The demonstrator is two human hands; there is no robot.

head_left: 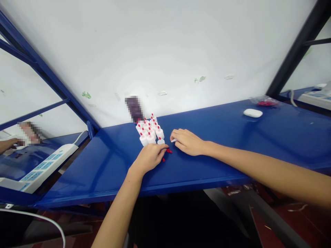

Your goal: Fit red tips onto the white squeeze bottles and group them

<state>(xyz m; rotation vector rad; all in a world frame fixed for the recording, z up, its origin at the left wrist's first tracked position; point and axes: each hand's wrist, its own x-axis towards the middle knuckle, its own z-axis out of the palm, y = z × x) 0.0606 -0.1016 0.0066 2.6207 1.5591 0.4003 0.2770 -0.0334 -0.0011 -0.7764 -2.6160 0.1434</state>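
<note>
Several small white squeeze bottles [150, 138] with red tips stand upright in a tight group against the wall side of the blue table. My left hand [150, 157] rests just in front of them, thumb and fingers pinched together. Its fingertips are right beside some small red caps [168, 151], and whatever they may hold is hidden. One more red cap [163, 159] lies loose below the fingertips. To the right, my right hand [188, 142] lies over the table with curled fingers. A small white piece [173, 140] shows between its thumb and fingers; its kind is unclear.
Behind the bottles, a blurred dark phone-like object [134, 108] leans on the wall. A white oval case [252, 113] and a clear bag with red contents [267, 102] lie at the right back. At left is a white power strip [48, 165] beside the blue frame [51, 72].
</note>
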